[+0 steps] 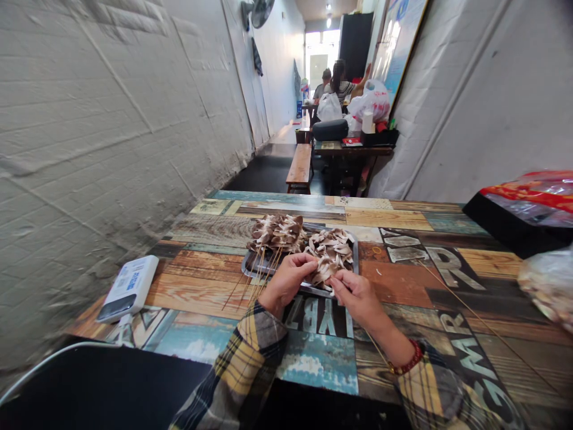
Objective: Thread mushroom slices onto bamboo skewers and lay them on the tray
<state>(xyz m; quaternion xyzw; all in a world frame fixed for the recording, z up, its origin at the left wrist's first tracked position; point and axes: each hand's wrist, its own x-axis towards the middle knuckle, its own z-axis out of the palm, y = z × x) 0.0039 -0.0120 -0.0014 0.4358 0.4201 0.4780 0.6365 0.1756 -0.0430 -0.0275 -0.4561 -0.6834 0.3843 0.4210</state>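
Both hands are over the near edge of a metal tray (357, 254). My left hand (290, 275) is closed in a pinch on a piece of oyster mushroom (320, 272). Its fingertips almost meet those of my right hand (358, 295), also closed. A thin bamboo skewer (376, 345) runs back from the right fingers under the wrist; its tip is hidden. Loose torn oyster mushrooms (333, 243) lie heaped in the tray's right half. On the left side rest several threaded mushroom skewers (275, 233), their bare sticks pointing toward me over the rim.
A single skewer (474, 313) lies on the patterned wooden table (394, 280) at right. Beyond it are a black box with red packaging (505, 209) and a clear plastic bag (548, 283). A white device (129, 286) with a cable stands left. Behind are a bench (299, 164) and two people.
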